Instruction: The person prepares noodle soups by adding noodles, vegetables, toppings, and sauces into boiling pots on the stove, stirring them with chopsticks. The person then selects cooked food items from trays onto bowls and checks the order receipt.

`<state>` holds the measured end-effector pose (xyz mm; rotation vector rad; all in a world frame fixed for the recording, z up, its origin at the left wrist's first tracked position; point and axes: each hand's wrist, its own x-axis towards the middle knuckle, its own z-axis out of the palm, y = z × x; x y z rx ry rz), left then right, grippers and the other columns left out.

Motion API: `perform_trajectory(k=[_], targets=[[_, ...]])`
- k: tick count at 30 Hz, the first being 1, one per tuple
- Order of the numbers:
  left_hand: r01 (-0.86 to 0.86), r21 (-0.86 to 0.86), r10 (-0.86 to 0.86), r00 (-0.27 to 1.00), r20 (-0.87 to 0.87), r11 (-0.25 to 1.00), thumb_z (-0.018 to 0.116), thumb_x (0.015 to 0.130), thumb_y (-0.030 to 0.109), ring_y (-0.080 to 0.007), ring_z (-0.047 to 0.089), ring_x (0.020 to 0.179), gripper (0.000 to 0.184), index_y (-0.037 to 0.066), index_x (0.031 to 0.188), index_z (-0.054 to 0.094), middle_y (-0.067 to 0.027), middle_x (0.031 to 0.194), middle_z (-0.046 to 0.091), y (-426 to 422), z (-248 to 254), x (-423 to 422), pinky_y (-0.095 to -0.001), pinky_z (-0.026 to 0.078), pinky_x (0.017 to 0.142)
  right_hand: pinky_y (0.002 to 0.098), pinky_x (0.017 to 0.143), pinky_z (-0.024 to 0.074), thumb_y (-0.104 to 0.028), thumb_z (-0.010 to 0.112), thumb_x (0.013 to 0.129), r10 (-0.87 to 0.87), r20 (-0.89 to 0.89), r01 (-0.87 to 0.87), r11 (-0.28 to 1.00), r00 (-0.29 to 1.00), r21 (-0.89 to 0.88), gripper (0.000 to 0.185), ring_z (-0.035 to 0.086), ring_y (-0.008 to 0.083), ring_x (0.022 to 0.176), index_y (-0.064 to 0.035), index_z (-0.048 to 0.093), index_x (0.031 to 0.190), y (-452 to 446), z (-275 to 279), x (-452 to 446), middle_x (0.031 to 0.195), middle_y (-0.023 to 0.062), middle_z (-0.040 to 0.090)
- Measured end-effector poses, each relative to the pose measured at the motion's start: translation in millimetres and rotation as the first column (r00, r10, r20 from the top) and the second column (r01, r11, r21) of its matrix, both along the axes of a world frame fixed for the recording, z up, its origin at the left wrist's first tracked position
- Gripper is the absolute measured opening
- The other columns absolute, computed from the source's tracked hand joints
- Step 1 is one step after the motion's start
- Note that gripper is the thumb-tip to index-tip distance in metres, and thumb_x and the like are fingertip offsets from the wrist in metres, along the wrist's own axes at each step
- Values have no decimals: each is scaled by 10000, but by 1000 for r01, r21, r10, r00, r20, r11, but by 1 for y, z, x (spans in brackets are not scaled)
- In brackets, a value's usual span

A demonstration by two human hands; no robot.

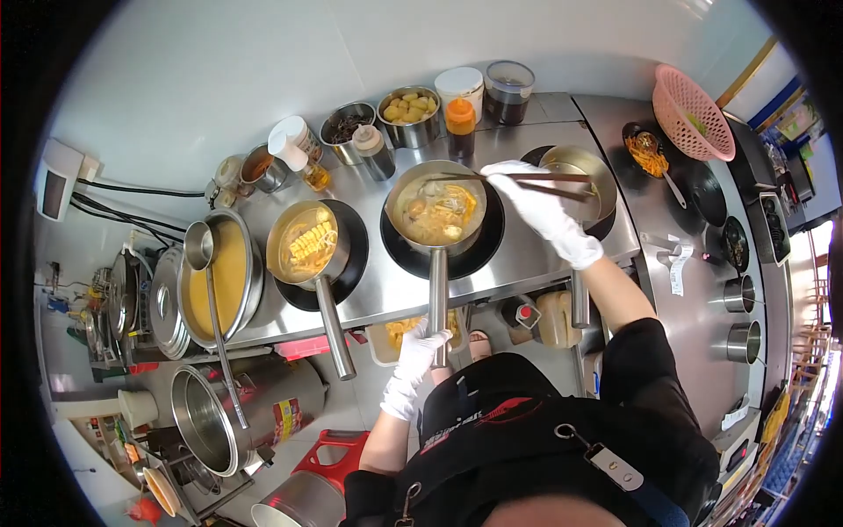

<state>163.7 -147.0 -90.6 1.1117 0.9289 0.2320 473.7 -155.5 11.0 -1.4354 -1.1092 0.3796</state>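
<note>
My left hand (424, 350), in a white glove, is wrapped round the long handle of the middle saucepan (439, 285). That pan sits on a round black burner and holds noodle soup (442, 211) with yellow and orange pieces. In my gloved right hand (537, 209) is a pair of dark chopsticks (558, 178); their thin tips reach over the soup. Behind this hand stands another saucepan (612, 189) with cloudy liquid. To the left, a third saucepan (327, 312) contains soup with a piece of corn (313, 241) on top.
Along the wall stand squeeze bottles (373, 154), an orange-capped bottle (460, 123) and metal tubs (411, 132). A ladle (199, 246) rests across a large pot (257, 290) of yellow broth at left. A pink basket (694, 114) is on the right counter. Below is a steel barrel (272, 395).
</note>
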Motion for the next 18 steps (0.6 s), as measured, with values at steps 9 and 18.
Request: perform_trajectory(k=[9,18], targets=[[-24,-104,31,998,63,994,632,820,57,-64,563,676,410,-11,1211,531,-12,856,629,0,-5,-2,-183,446,591,268,805,486,-145,639,840,69,-147,-91,984,987,-151,182,623,158,899,0,655,949,-22,13,-10,950,88,668],[-157,-202,168,985,36,967,615,885,146,-79,588,740,361,-37,1188,543,-32,897,641,-5,5,-1,-181,471,653,276,775,489,-54,600,845,50,100,-38,992,994,-121,99,626,171,860,5,651,907,-27,-11,-17,889,88,651]])
